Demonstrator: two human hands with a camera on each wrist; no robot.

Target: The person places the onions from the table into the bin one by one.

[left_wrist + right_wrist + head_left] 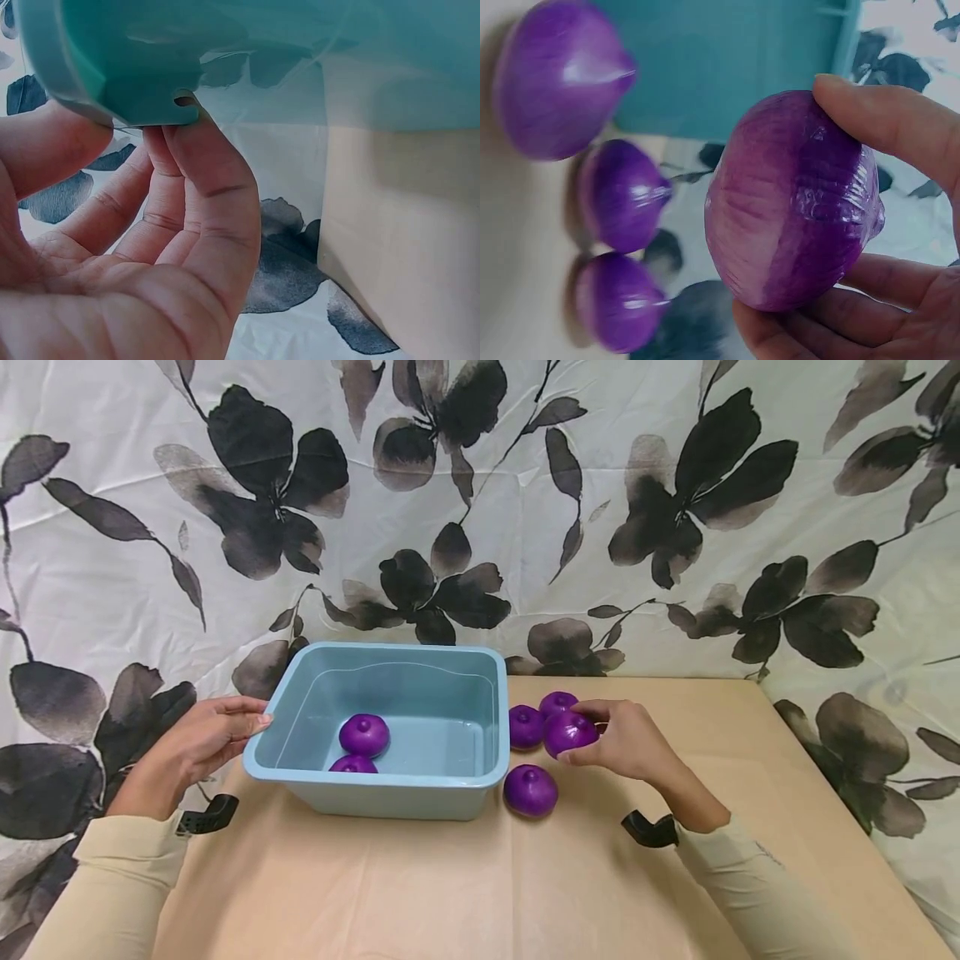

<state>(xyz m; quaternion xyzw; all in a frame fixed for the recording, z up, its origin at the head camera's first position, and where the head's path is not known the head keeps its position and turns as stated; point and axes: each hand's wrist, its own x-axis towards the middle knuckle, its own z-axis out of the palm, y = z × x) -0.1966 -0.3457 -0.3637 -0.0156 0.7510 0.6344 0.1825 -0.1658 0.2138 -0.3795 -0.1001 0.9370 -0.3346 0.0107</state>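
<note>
A light blue plastic basin [405, 778] stands on the table, two purple onions [364, 735] inside it. My left hand [213, 735] pinches the basin's left rim; in the left wrist view the thumb lies on one side of the rim [154, 112] and the fingertips curl under it. To the right of the basin, my right hand [630, 739] grips an onion [570, 732] between thumb and fingers. The right wrist view shows this glossy onion [791, 202] held above the table. Three other onions lie nearby, the nearest onion [531, 791] by the basin's front right corner.
The table [600, 893] has a tan covering. Behind it and along both sides hangs a white cloth [525, 527] printed with dark flowers. Two onions [527, 727] sit close together by the basin's right wall.
</note>
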